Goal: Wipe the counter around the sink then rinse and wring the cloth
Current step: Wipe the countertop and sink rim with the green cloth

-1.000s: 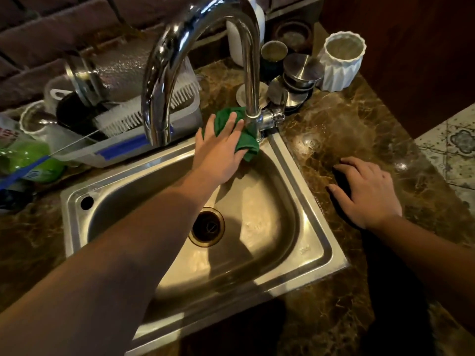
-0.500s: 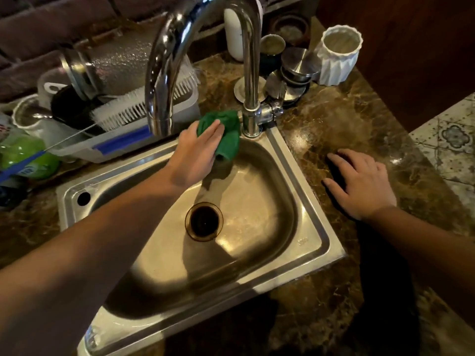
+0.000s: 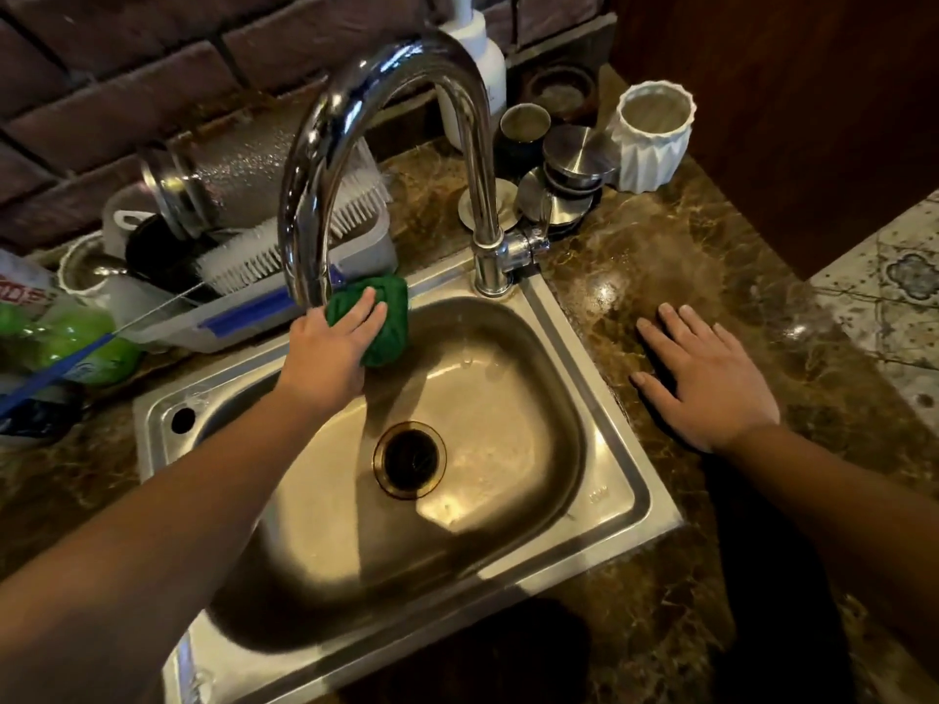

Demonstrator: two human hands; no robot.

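Note:
My left hand [image 3: 333, 348] presses a green cloth [image 3: 391, 317] onto the back rim of the steel sink [image 3: 625, 464], just under the spout of the tall chrome tap [image 3: 386, 83]. The cloth is bunched and partly covered by my fingers. My right hand [image 3: 706, 378] lies flat with its fingers spread on the brown marble counter [image 3: 660, 256] to the right of the sink, holding nothing. No water runs from the tap. The drain [image 3: 409, 459] sits in the middle of the basin.
Behind the sink's left stands a grey tub [image 3: 284, 317] with a white brush [image 3: 284, 241] and dark dishes. A green bottle [image 3: 76, 343] lies far left. Behind the tap are a soap dispenser [image 3: 475, 63], metal lids [image 3: 574, 165] and a white ribbed cup [image 3: 653, 134].
My left hand has slid the cloth leftward along the sink's back rim, from the tap's base to under the spout. My right hand has stayed flat on the counter.

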